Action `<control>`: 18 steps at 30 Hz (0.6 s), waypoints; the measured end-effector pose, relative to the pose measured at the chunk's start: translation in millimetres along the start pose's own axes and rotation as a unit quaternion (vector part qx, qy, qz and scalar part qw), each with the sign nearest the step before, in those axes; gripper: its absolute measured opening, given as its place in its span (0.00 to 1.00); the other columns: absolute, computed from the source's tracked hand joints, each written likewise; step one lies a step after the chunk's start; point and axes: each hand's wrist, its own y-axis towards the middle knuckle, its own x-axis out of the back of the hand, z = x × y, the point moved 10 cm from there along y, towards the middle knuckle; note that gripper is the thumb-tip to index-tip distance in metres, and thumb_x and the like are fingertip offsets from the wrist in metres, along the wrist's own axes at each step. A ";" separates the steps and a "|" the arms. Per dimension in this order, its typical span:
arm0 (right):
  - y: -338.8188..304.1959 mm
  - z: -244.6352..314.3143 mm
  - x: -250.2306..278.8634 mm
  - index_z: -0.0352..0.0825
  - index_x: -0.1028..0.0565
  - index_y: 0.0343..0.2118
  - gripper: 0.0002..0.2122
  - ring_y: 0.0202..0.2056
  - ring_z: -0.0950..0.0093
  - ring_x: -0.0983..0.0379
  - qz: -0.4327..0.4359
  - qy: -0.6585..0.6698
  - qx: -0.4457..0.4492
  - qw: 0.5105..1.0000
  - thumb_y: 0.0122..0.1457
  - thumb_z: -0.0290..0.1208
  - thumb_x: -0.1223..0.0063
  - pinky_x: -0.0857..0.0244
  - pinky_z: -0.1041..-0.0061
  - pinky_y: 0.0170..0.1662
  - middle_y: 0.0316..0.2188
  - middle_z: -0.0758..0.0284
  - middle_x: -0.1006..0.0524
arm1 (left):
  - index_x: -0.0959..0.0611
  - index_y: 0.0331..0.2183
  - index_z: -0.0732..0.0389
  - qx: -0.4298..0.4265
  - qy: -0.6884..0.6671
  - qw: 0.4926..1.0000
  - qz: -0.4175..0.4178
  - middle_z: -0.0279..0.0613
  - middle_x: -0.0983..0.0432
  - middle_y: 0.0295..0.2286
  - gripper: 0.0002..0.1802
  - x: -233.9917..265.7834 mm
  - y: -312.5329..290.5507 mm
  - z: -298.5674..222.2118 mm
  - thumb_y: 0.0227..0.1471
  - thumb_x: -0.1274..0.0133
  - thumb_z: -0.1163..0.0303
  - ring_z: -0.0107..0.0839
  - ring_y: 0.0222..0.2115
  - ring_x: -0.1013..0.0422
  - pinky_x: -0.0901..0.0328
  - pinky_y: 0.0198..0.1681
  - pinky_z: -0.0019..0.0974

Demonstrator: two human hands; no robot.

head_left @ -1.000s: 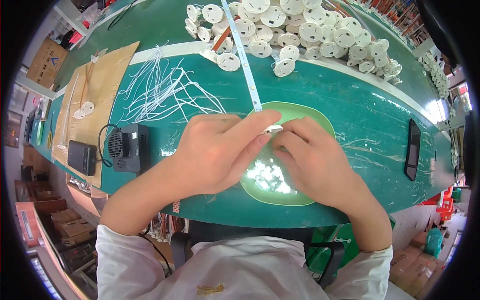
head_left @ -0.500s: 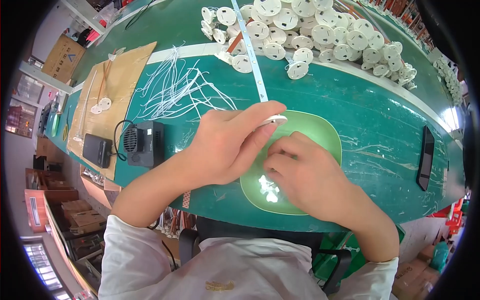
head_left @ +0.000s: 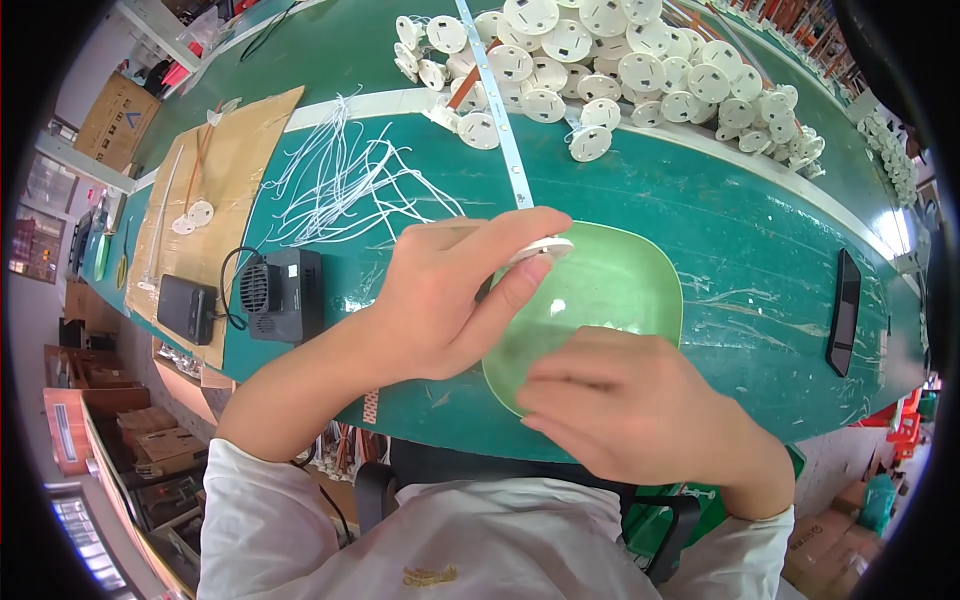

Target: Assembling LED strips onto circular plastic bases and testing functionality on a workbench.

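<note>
My left hand (head_left: 450, 290) pinches a white round disc (head_left: 543, 249) edge-on between thumb and forefinger, above the far left rim of a light green tray (head_left: 640, 285). A narrow pale LED strip (head_left: 503, 125) runs away from behind that hand; how it joins the disc is hidden. Over the tray's near side is my right hand (head_left: 630, 400), a little blurred, its fingers drawn together. A tiny pale bit shows below its fingertips, too small to name. The near part of the tray lies hidden beneath this hand.
Loose white wires (head_left: 350, 195) lie beyond my left forearm, near a small black fan-like device (head_left: 285, 295) and a black box (head_left: 187, 308) on cardboard (head_left: 215, 170). Many white discs (head_left: 640, 70) are heaped at the back. A black phone-like slab (head_left: 845, 312) lies far right.
My right hand has moved down toward me, away from the disc, and now covers the small white pieces in the tray. My left hand still holds the disc in about the same place.
</note>
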 end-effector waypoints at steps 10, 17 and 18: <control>1.6 -29.9 -4.8 0.33 0.23 0.35 0.11 0.35 0.66 0.29 -0.008 -0.166 -0.077 0.983 0.45 0.23 0.45 0.30 0.69 0.36 0.33 0.65 0.29 | 0.21 0.47 0.66 0.004 0.022 1.000 0.017 0.46 0.18 0.30 0.16 -3.3 0.0 4.6 0.57 0.49 0.76 0.36 0.29 0.19 0.28 0.32 0.31; -0.6 -43.5 -4.1 0.36 0.24 0.32 0.08 0.33 0.66 0.28 0.013 -0.061 -0.109 0.992 0.47 0.21 0.38 0.31 0.70 0.35 0.31 0.66 0.27 | 0.21 0.47 0.65 0.002 0.013 1.000 0.017 0.46 0.18 0.30 0.15 -3.2 1.7 6.7 0.57 0.49 0.76 0.35 0.29 0.19 0.28 0.32 0.31; -0.2 -44.0 -2.3 0.36 0.24 0.32 0.08 0.33 0.66 0.28 0.012 -0.060 -0.110 0.992 0.47 0.21 0.38 0.31 0.70 0.35 0.31 0.66 0.27 | 0.21 0.47 0.65 0.003 0.012 1.000 0.019 0.46 0.18 0.30 0.15 -2.5 1.5 5.6 0.57 0.49 0.76 0.35 0.29 0.19 0.28 0.32 0.31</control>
